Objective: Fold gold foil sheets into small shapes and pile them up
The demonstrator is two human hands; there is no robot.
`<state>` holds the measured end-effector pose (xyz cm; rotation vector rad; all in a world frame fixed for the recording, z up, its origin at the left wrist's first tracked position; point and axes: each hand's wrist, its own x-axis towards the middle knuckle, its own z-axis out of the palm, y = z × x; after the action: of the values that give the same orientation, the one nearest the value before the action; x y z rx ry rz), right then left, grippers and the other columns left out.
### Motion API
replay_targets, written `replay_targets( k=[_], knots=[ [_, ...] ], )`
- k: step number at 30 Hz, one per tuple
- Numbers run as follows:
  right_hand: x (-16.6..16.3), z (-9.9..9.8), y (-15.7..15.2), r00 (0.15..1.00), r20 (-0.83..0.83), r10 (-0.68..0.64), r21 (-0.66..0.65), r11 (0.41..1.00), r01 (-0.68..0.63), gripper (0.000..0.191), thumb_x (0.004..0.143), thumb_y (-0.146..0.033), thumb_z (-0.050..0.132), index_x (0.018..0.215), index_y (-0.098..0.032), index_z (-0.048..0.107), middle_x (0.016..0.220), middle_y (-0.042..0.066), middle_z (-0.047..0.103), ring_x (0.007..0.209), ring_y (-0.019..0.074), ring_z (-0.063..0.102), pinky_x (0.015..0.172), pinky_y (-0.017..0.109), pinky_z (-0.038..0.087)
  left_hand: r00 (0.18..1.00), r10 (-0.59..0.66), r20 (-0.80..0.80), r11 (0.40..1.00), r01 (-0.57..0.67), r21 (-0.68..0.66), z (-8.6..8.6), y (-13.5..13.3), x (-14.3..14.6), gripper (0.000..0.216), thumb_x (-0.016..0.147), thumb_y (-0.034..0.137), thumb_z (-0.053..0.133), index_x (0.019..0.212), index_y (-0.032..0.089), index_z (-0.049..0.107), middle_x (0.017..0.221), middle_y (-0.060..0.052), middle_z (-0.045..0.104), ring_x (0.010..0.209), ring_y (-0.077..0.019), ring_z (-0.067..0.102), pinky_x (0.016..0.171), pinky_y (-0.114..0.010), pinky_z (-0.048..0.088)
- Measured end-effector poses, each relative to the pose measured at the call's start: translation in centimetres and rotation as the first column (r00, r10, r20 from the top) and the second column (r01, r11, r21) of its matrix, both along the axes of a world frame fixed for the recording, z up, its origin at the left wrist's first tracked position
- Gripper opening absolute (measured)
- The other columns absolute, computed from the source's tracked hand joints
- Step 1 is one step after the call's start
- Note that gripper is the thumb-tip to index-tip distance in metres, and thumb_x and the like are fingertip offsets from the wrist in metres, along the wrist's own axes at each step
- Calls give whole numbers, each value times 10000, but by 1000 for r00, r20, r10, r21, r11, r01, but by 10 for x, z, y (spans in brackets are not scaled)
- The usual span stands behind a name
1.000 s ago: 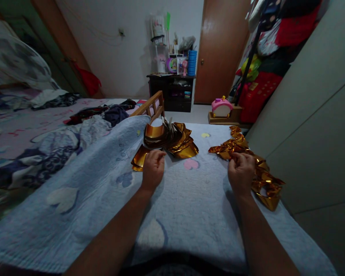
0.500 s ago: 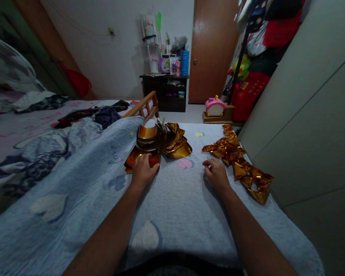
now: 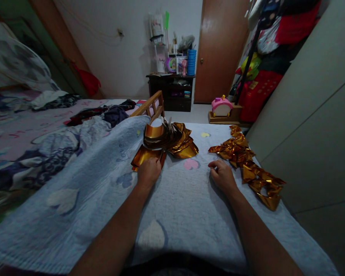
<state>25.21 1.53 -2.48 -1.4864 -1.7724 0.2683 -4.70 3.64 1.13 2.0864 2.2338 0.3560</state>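
My room is dim and the picture grainy, with a bluish cast. The brightest patch is the white wall [image 3: 126, 50] beyond the gold foil sheets [image 3: 166, 142], which catch small glints. My forearms throw soft shadows on the blue blanket [image 3: 189, 207]. The edges bend and smear.

The left hand [image 3: 148, 171] rests on a flat gold foil sheet [image 3: 143, 156] at the near edge of a curled foil stack [image 3: 169, 138]. The right hand [image 3: 222, 174] lies loosely closed on the blue blanket [image 3: 189, 203], just beside a row of folded foil pieces [image 3: 248, 165].
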Motion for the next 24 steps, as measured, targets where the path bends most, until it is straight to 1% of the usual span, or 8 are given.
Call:
replay_targets(
  k=[3,5,13,16,21,24],
  knots=[
    [1,0,1,1000,5,3,-10,1000,-3,193,746,-152,493,794,-172,679,810,72,661,697,191,590,721,325,464,998,26,-59,999,-27,-18,2,-2,0,355,974,240,404,972,152,748,1018,-142,761,962,-267,704,770,-324,471],
    [1,0,1,1000,7,4,-10,1000,-4,195,744,-153,492,792,-173,680,809,74,663,707,195,595,724,327,466,997,40,-69,999,-41,-16,2,-2,0,364,979,254,400,968,152,749,1003,-144,761,947,-273,707,756,-328,468],
    [2,-1,2,1000,12,10,-15,1000,-10,189,736,-151,497,787,-180,676,807,67,664,722,194,595,732,322,463,998,67,-13,998,-68,-8,4,-1,-2,336,969,291,447,982,174,762,999,-118,772,945,-257,706,762,-312,448],
    [2,-1,2,1000,17,8,-11,1000,-7,181,735,-154,501,779,-184,674,799,62,661,729,194,594,743,321,461,997,65,32,998,-65,-2,3,0,-5,308,957,303,483,943,185,767,973,-98,777,924,-240,703,757,-299,441],
    [3,-1,2,1000,18,19,-22,1000,-18,184,736,-157,499,785,-180,675,795,60,655,730,193,594,738,320,457,976,81,201,996,-86,15,-1,4,-10,211,890,310,595,834,194,762,894,-61,781,851,-205,697,721,-268,428],
    [3,0,1,1000,10,21,-25,999,-21,183,742,-154,499,786,-182,674,801,60,660,737,194,598,743,322,460,963,87,256,994,-102,48,-3,5,-12,206,868,334,622,803,191,755,854,-53,775,812,-199,688,685,-265,411]
  ],
)
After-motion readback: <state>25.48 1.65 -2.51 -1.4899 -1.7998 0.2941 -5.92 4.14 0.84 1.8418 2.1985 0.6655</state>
